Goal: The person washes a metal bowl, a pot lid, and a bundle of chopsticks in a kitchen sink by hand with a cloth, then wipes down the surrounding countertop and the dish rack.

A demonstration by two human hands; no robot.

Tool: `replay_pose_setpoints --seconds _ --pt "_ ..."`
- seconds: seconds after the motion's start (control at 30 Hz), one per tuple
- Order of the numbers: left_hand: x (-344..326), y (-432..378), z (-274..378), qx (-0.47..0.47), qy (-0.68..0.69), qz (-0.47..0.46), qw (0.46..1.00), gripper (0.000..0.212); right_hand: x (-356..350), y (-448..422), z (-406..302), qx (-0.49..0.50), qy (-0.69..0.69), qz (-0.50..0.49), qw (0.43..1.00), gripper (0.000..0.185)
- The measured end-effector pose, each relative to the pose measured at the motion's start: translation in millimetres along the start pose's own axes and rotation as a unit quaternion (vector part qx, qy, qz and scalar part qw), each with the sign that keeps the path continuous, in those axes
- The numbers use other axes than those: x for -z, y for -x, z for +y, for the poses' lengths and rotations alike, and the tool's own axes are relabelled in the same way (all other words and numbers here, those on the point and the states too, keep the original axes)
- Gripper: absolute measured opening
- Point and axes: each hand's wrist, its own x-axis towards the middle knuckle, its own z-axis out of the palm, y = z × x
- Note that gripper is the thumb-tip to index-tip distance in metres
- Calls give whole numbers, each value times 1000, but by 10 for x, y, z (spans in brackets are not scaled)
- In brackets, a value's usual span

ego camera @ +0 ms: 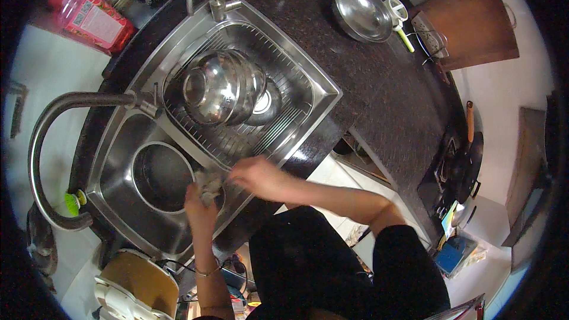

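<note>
Over the near right edge of the left sink bowl [120, 173], my left hand [201, 206] holds a pale, crumpled cloth or scrubber [210, 186], blurred. Close to its right side is my right hand [255, 178], fingers bent and also blurred; whether it grips anything cannot be told. A round metal pot [162, 178] stands in that bowl, left of my left hand. In the right bowl, a wire rack [284, 120] carries stacked, overturned steel bowls [213, 86], beyond my right hand.
A curved faucet [38, 151] arches over the left bowl. A green scrub brush [72, 203] lies by the sink's corner. A bottle of pink liquid [95, 22] stands behind. On the dark counter [386, 93] are a steel bowl [362, 13] and a stove [444, 173]. A brown container [138, 284] is at lower left.
</note>
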Motion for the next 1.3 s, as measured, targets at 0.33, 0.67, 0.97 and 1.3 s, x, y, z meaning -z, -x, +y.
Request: replay_pose_setpoints --seconds 0.33,0.67,0.97,1.3 --pt "-1096 -702 1192 -183 9 -92 979 36 1782 360 978 -33 206 29 978 11" --pt "-1261 -872 1193 -144 77 -170 972 32 1731 263 1201 -14 195 25 980 8" --pt "-1087 -829 1409 -97 114 -191 970 34 1787 483 1153 -32 118 79 989 9" --pt "-1049 -780 1396 -119 98 -173 973 37 1681 653 959 -327 -254 66 908 27"
